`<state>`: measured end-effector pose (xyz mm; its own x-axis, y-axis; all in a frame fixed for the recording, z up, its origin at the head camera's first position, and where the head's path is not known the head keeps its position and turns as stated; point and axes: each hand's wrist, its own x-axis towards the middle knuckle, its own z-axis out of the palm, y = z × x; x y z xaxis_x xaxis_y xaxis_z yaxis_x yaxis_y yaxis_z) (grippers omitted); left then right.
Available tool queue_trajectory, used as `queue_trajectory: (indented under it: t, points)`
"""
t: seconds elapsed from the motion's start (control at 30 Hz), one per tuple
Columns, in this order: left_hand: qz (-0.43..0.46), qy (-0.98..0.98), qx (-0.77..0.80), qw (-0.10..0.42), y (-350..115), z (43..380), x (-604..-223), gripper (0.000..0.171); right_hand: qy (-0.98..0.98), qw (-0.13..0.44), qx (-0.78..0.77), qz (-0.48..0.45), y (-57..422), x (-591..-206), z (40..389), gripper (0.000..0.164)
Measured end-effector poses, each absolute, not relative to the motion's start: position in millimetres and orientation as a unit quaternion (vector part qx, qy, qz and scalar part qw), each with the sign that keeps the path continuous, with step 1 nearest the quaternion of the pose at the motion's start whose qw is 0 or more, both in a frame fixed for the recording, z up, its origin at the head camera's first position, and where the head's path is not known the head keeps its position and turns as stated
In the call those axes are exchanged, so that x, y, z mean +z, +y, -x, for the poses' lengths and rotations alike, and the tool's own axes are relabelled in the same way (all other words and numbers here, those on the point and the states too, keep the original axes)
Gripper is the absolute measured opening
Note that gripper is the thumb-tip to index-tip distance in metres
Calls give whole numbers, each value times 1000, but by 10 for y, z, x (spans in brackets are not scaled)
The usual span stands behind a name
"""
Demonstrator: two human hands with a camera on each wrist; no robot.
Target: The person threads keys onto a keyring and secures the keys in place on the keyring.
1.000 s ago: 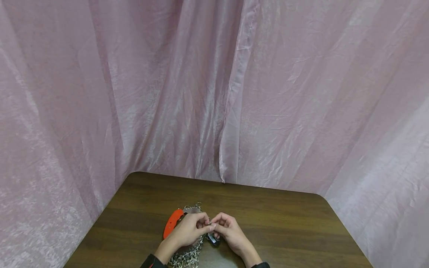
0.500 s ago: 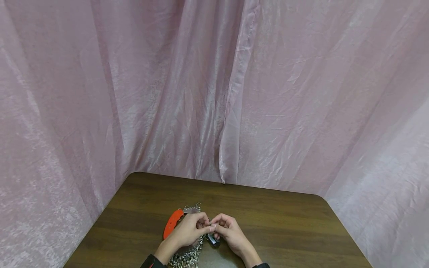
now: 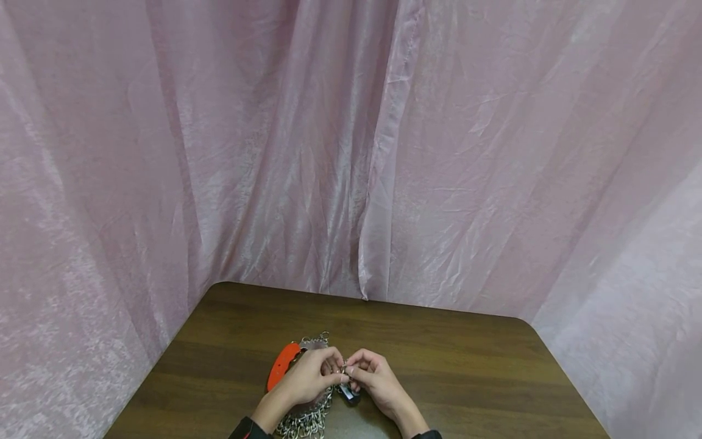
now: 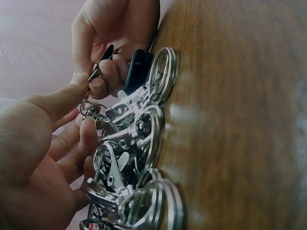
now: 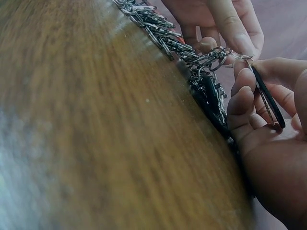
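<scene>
My left hand [image 3: 309, 373] pinches a small metal split ring [image 4: 88, 109] on a silver swivel clasp between thumb and fingers. Facing it, my right hand [image 3: 378, 383] holds a slim black-and-metal piece [image 5: 268, 98], which looks like a nail clipper, by thumb and curled fingers. A thin loop at its tip meets the left fingertips in the right wrist view; whether it is linked to the ring I cannot tell. More black pieces [image 3: 349, 393] lie below the hands. Many silver clasps with key rings [image 3: 304, 424] are bunched under my left hand.
An orange curved plate [image 3: 282, 366] with small holes lies left of my left hand, partly covered by it. The brown wooden table [image 3: 466, 366] extends to the right and behind the hands. Pink curtains [image 3: 466, 152] hang beyond its far edge.
My left thumb has shifted slightly down and away from the right fingertips, so a bit of metal shows between the hands. Everything else stays in place.
</scene>
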<state>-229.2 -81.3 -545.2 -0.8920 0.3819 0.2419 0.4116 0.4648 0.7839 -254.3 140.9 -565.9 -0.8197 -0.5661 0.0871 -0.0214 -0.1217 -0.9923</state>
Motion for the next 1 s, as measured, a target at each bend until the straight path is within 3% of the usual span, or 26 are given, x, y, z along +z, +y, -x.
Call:
queue_trajectory:
  t: [0.57,0.87,1.0]
  points:
    - [236,-855,-461,21,-828,2278,-5464,26,645,190,-705,225,1407,-5673,2535,23]
    - [230,-863,-449,17,-822,2259,-5445,26,645,191,-701,238,1407,-5678,2524,34]
    - [225,-867,-445,17,-821,2256,-5448,28,642,186,-703,242,1399,-5678,2516,29]
